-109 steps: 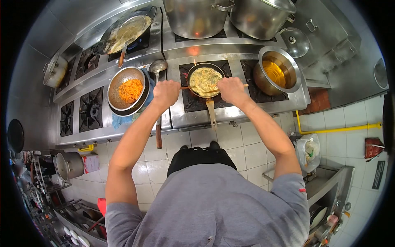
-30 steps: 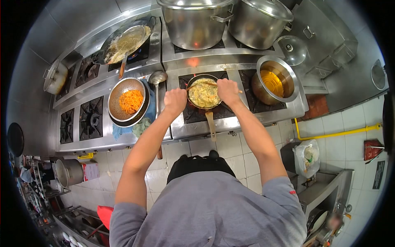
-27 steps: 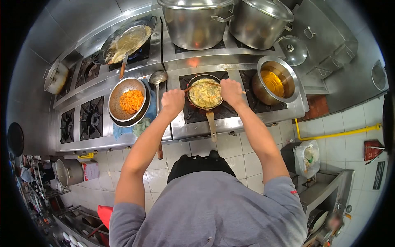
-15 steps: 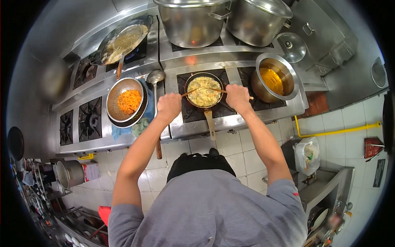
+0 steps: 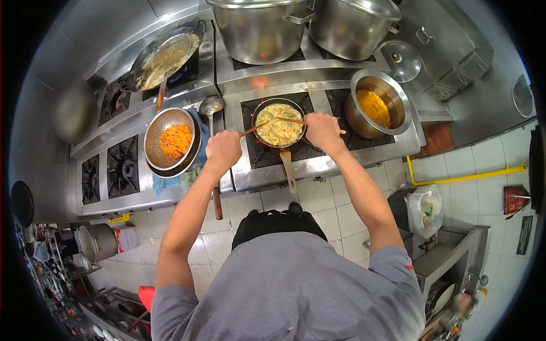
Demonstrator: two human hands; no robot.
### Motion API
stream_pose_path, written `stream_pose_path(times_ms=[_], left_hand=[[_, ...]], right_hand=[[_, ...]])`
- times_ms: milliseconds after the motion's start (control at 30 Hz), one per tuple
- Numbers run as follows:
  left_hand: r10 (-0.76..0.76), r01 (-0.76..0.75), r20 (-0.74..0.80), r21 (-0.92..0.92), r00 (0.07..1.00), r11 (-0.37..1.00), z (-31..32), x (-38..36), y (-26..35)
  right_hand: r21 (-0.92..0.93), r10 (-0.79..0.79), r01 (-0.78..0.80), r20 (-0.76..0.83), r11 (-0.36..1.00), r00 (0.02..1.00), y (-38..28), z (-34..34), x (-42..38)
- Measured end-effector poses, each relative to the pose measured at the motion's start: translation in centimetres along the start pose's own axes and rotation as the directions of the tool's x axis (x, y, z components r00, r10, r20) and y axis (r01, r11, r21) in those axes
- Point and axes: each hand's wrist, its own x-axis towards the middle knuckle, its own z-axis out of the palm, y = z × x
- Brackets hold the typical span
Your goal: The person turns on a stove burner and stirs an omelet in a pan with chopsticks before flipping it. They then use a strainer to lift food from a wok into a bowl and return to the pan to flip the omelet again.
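On the front burner sits a small frying pan [image 5: 289, 170] whose handle points toward me. It holds a yellow egg mixture [image 5: 277, 133] with green and orange bits. My left hand [image 5: 223, 149], left of the pan, is closed around a thin wooden stick [image 5: 250, 131] that reaches over the pan's left rim into the egg. From the right side, my right hand [image 5: 324, 132] grips another wooden stick [image 5: 292, 120]; its tip lies over the egg and its other end sticks out beyond my fist. Both tips are close together near the pan's middle.
A long ladle [image 5: 212, 105] lies just left of my left hand, beside a bowl [image 5: 151, 136] of shredded orange food [image 5: 175, 141]. A deep pot [image 5: 357, 116] with yellow liquid stands right of the pan. Two large stockpots [image 5: 259, 34] and a wok [image 5: 142, 79] are behind.
My left hand has moved slightly left, drawing its stick outward. My right hand keeps nearly the same place by the pan. The whole view has shifted a little.
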Motion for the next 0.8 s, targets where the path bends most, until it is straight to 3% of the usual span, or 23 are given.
stream_pose_path(times_ms=[133, 233, 267, 400, 567, 667, 800], left_hand=[[0.001, -0.003, 0.034, 0.056, 0.999, 0.998, 0.2, 0.0, -0.4], [0.041, -0.041, -0.029, -0.001, 0.999, 0.999, -0.3, -0.6, -0.2], [0.049, -0.049, -0.032, -0.005, 0.998, 0.999, 0.1, -0.7, 0.4], [0.055, -0.055, -0.050, -0.012, 0.997, 0.998, 2.4, 0.6, 1.8], [0.033, -0.033, -0.001, -0.040, 0.999, 0.999, 0.0, 0.0, 1.0], [0.056, -0.059, -0.087, -0.035, 0.995, 0.998, 0.9, 1.5, 1.9], [0.076, -0.077, -0.159, 0.000, 0.984, 0.997, 3.1, 3.5, 2.8]], right_hand=[[-0.016, -0.043, 0.044, 0.064, 0.999, 0.997, -0.1, -0.2, -0.3], [-0.018, 0.048, -0.047, 0.095, 0.999, 0.994, 0.6, -2.8, -0.9], [-0.001, 0.039, -0.039, 0.033, 0.999, 0.999, 1.3, -2.1, -1.0], [-0.019, 0.037, -0.035, 0.133, 0.999, 0.990, 1.5, -0.9, -1.4], [0.003, 0.049, -0.050, 0.060, 0.999, 0.997, 2.9, -1.9, -2.1], [0.036, 0.079, -0.078, -0.048, 0.996, 0.996, 3.1, -1.3, -0.9], [-0.041, 0.049, -0.050, -0.024, 0.998, 0.999, 2.7, 0.9, 0.6]])
